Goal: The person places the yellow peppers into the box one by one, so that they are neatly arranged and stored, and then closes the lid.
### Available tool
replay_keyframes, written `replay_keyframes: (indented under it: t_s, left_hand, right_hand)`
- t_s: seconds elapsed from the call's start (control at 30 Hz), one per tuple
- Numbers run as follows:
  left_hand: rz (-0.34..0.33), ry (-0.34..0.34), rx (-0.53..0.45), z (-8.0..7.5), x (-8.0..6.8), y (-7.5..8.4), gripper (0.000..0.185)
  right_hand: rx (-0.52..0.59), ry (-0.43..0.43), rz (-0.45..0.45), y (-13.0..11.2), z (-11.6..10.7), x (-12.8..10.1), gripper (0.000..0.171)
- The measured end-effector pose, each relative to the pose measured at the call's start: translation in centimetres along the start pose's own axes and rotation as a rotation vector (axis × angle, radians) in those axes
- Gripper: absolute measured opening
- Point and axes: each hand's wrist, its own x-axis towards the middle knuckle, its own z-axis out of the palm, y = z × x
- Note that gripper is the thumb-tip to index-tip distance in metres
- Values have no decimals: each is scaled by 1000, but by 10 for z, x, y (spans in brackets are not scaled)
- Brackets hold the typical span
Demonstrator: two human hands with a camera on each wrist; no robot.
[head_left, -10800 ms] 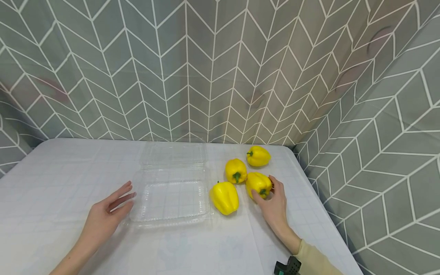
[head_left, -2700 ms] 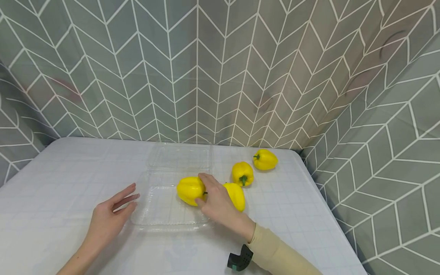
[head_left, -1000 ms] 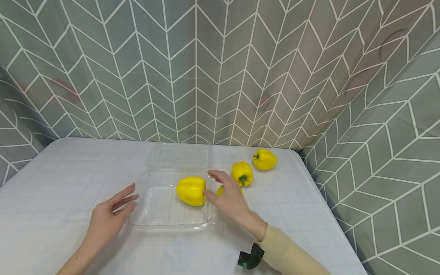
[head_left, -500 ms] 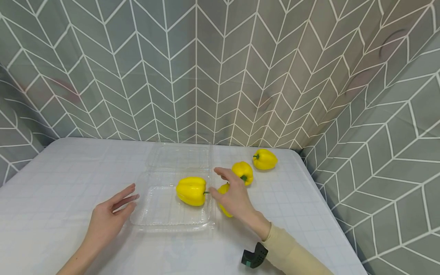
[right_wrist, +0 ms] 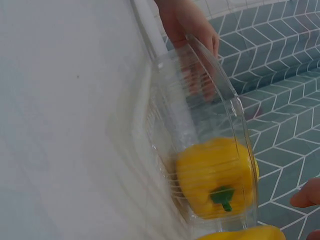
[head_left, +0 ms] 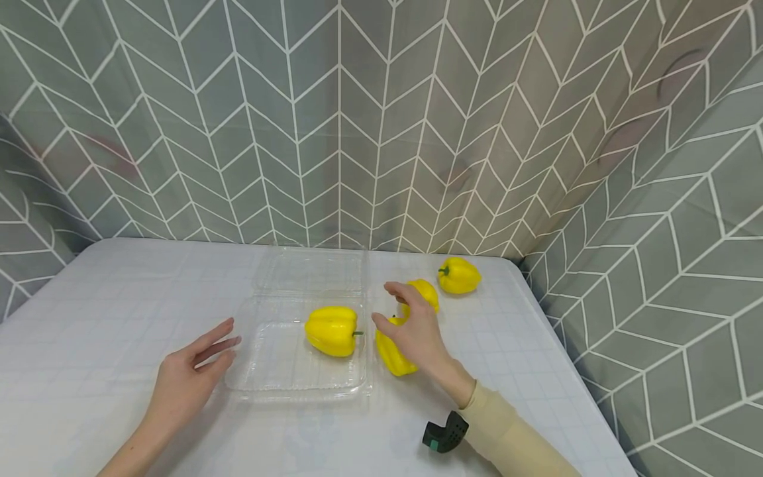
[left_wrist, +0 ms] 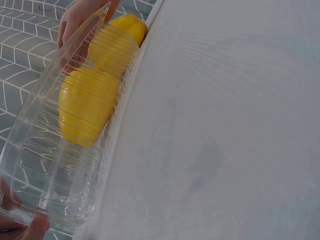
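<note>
On the surface, change: the right hand (head_left: pixel 417 331) has let go of the first yellow bell pepper (head_left: pixel 331 330), which now lies on its side in the clear plastic clamshell tray (head_left: pixel 286 381), green stem pointing right.
Right hand now: it has slid over to the second bell pepper (head_left: pixel 393 354), just outside the tray's right wall, fingers curving over its top; a full grip I cannot tell yet.
Meaning: one pepper packed, I judge, and the next one is being taken.
Left hand (head_left: pixel 187 377): spread and relaxed, fingertips against the tray's left rim, steadying it, same as before.
Peppers waiting: two more, one (head_left: pixel 428 291) just behind the right hand, one (head_left: pixel 459 275) near the far corner.
Lid (head_left: pixel 312 270): hinged open, lying flat behind the tray.
</note>
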Motion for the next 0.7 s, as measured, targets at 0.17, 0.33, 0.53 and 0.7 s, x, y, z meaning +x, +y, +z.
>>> replay_keyframes:
  t_s: [0.17,0.33,0.53,0.7]
  left_hand:
    - [10,9,6,0,0,-1,45]
    - [9,5,-3,-1,0,0,45]
    - [19,13,5,0,0,0,44]
    - [37,13,14,0,0,-2,44]
  right_hand:
    - [6,44,-11,3,-4,6,51]
    - [6,71,-16,7,-9,9,51]
    - [-8,82,17,10,-14,12,53]
    - [-18,91,30,14,-16,15,54]
